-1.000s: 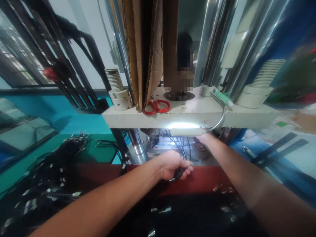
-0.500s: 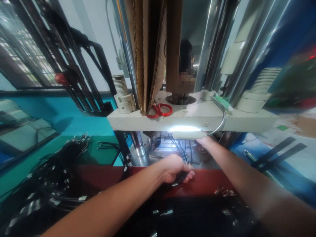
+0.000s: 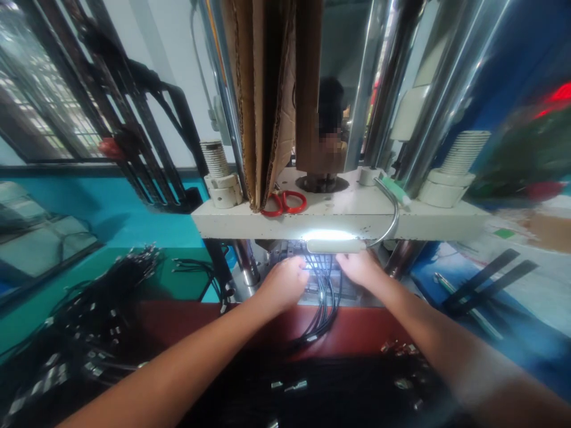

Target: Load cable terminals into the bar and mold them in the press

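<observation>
A bundle of thin black cables (image 3: 329,297) runs out from the lit metal mould (image 3: 319,268) under the press and droops over the red front edge. On the left side of the bundle is my left hand (image 3: 289,282), its fingers curled at the mould; whatever they hold is hidden. My right hand (image 3: 360,268) reaches under the lamp on the right side of the cables. Its fingers are bent together by the cable ends, partly covered by the lamp, and I cannot make out anything in them.
A bright lamp (image 3: 334,245) on a bent metal neck hangs before the press's cream plate (image 3: 267,224). Red-handled scissors (image 3: 294,202) lie on that plate beside cardboard (image 3: 263,107). Piled black cables (image 3: 89,321) with metal ends fill the left. Loose metal connectors (image 3: 297,386) lie in front.
My left hand has let go of the cable bundle and moved up and left to the mould. My right hand has come further into view below the lamp. The view has shifted slightly.
</observation>
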`<state>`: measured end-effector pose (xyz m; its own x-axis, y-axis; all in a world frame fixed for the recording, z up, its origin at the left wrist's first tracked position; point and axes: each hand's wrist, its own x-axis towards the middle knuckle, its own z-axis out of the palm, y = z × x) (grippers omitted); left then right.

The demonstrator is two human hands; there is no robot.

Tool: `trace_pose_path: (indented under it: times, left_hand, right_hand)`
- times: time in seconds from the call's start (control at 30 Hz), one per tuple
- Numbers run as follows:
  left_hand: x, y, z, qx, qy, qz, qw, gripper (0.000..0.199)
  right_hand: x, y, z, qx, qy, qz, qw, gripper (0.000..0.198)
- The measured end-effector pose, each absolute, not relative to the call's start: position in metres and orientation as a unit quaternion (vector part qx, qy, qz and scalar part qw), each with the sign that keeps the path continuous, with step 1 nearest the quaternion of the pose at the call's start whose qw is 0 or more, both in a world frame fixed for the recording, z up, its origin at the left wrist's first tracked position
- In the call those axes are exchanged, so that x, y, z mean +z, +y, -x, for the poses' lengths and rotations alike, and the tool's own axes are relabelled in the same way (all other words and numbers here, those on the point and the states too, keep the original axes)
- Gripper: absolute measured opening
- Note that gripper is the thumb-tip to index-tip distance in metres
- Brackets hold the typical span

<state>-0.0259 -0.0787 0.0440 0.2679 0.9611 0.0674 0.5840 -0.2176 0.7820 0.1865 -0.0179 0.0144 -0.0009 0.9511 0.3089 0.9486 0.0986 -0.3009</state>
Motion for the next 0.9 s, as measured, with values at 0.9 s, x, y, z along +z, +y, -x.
trace_pose_path:
  times: [0.9]
  left_hand:
    - [0.024,-0.041,0.018,0.267,0.469,-0.841,0.045,0.031]
  right_hand:
    - [0.028,-0.027,-0.152,-0.037,-0.74,0.645,0.189,0.035]
